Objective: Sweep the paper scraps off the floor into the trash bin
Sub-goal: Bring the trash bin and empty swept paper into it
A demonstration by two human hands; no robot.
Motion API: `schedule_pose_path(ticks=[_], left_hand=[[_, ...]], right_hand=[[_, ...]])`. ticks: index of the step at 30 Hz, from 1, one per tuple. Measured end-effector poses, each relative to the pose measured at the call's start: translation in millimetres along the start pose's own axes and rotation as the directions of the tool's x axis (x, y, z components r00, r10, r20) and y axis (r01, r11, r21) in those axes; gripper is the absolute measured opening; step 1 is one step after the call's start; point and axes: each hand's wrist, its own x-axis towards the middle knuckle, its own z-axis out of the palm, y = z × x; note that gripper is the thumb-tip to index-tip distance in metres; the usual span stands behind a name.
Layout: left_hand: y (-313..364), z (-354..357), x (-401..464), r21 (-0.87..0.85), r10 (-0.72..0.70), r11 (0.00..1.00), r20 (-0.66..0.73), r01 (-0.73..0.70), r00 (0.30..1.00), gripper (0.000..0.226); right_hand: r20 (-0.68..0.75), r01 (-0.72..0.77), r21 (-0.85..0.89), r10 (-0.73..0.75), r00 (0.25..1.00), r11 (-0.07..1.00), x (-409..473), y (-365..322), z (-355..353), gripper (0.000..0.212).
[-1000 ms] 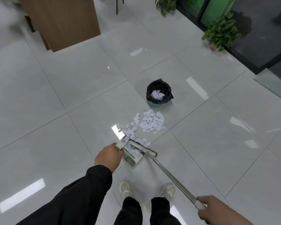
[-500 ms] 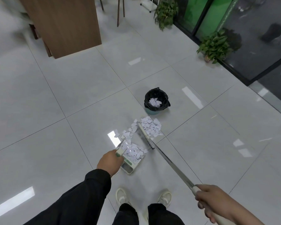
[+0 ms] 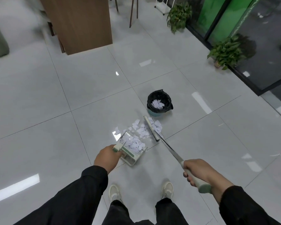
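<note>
The left hand (image 3: 106, 157) is gripping the short handle of a pale dustpan (image 3: 132, 149), fingers wrapped tight around the green-tipped grip. The pan is sitting on the glossy tiled floor (image 3: 71, 95) just ahead of the person's 2 light shoes (image 3: 114, 192), its mouth facing away from the body, and a heap of white scraps is lying inside it.

The right hand (image 3: 199, 172) is curled closed around the pale grip of a long broom handle (image 3: 170, 149); the metal shaft is slanting forward and leftward from this hand down to the floor. At its far end the broom head (image 3: 151, 128) is resting on the tile, lying across a loose patch of paper scraps (image 3: 142, 129) that are spreading between the dustpan's mouth and the bin. A few pieces are showing on the far side of the head, and others are scattered to the left, close to the pan's front edge.

Just beyond the broom head, the trash bin (image 3: 159, 103) is standing upright, lined with a black bag, with white scraps already lying in its bottom. Both arms are wearing dark sleeves.

Farther off, a wooden cabinet (image 3: 81, 23) is standing at the upper left, and 2 potted plants (image 3: 225, 52) are sitting along the dark glass wall on the right.
</note>
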Motion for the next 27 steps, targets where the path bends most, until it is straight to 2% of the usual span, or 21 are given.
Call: schedule_pose_path(ticks=[3, 7, 10, 14, 16, 20, 25, 27], left_hand=[[14.0, 15.6, -15.4, -0.033, -0.041, 0.999, -0.063, 0.039, 0.997, 0.024], [30.3, 30.1, -32.2, -0.081, -0.117, 0.991, -0.118, 0.108, 0.986, 0.027], [58.5, 41.9, -41.4, -0.109, -0.155, 0.985, -0.196, 0.136, 0.968, 0.029], [111.4, 54.3, -54.0, -0.116, -0.148, 0.986, -0.249, 0.122, 0.957, 0.031], [125.8, 51.2, -55.4, -0.126, -0.144, 0.985, -0.261, 0.114, 0.955, 0.033], [168.7, 41.9, -55.7, -0.139, -0.114, 0.988, -0.32, 0.073, 0.941, 0.032], [213.8, 24.4, -50.8, -0.169, -0.068, 0.986, -0.369, 0.006, 0.927, 0.03], [240.9, 18.8, -38.5, -0.103, -0.016, 0.994, -0.396, -0.027, 0.918, 0.03]], right_hand=[[0.01, 0.006, 0.005, -0.006, 1.0, 1.0, 11.7, -5.6, -42.2, 0.011], [0.082, -0.055, 0.222, 0.037, 0.996, 0.974, 30.9, -9.8, -91.3, 0.021], [0.23, -0.188, 0.428, 0.095, 0.969, 0.884, 45.7, -22.3, -136.1, 0.022], [0.375, -0.288, 0.645, 0.036, 0.927, 0.708, 46.9, -43.7, -194.3, 0.019], [0.403, -0.304, 0.677, 0.009, 0.915, 0.67, 48.0, -52.0, -203.5, 0.016], [0.436, -0.301, 0.676, -0.035, 0.899, 0.673, 51.8, -79.2, -229.0, 0.008], [0.392, -0.278, 0.725, -0.046, 0.919, 0.631, 71.5, -113.8, -236.6, 0.015], [0.382, -0.277, 0.738, -0.042, 0.923, 0.615, 82.6, -132.0, -242.3, 0.016]])
